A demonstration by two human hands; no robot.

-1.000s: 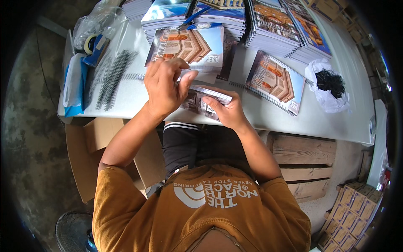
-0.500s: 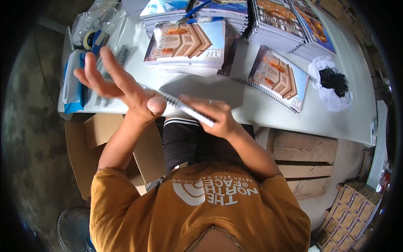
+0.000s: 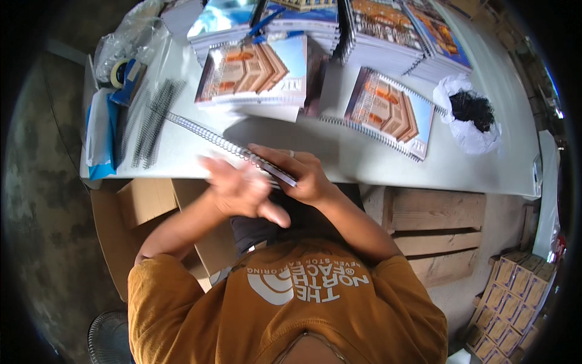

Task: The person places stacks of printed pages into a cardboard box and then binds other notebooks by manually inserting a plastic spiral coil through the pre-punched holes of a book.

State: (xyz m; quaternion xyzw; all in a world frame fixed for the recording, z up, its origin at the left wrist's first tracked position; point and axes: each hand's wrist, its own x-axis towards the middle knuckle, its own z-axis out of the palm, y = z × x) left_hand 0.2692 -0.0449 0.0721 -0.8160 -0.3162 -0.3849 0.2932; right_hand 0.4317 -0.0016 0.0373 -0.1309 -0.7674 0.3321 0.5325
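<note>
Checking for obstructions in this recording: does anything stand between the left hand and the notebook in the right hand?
Nothing visible does. The left hand, blurred, is right beside the spiral coil running out from the notebook, which the right hand grips; whether it touches is unclear. The nearest book pile lies beyond them, not between.

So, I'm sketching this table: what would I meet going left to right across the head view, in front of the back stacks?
Blue packet, wire coils, held booklet, booklet lying flat, black tangle in white wrapping.

Light falls across a white table [image 3: 376,170] (smooth-topped), with wooden slats [image 3: 433,212] and a mottled floor [image 3: 36,188] below.
</note>
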